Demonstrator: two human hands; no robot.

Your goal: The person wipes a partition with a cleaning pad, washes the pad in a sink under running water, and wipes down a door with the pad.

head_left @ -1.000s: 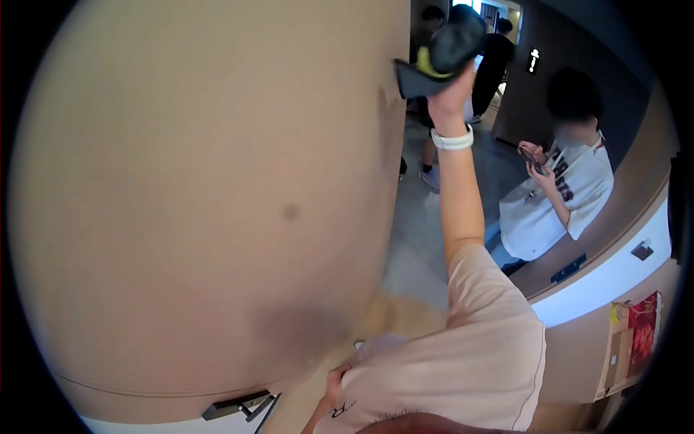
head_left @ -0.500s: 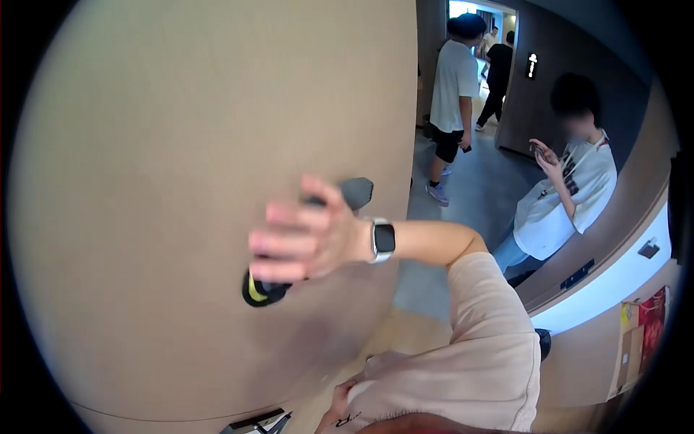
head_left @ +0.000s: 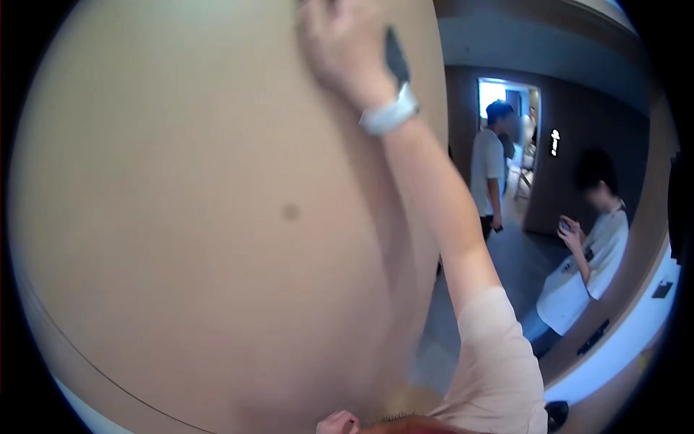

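Note:
My right hand (head_left: 347, 47), with a white watch band (head_left: 391, 110) on the wrist, reaches up in front of a large beige-brown panel (head_left: 217, 145). Its fingers are curled and partly cut off by the top edge. A dark grey, flat-ended tool (head_left: 396, 56) sticks out beside the wrist; the grip covers the rest, so its kind is unclear. Lower on the panel shows a small dark round spot (head_left: 290, 211). At the bottom edge my left hand (head_left: 337, 422) appears only in part, fingers curled, contents hidden.
A person in a white shirt (head_left: 607, 253) holds a phone (head_left: 564, 225) at the right. Farther back, another person (head_left: 488, 163) stands near a lit doorway (head_left: 531, 123). A dark wall with a lit sign (head_left: 555, 142) is beyond. Grey floor (head_left: 437, 340) runs along the panel's right edge.
My right hand has moved up the panel with the dark tool, uncovering the round spot. The view has shifted, and the far standing person has turned toward the doorway side.

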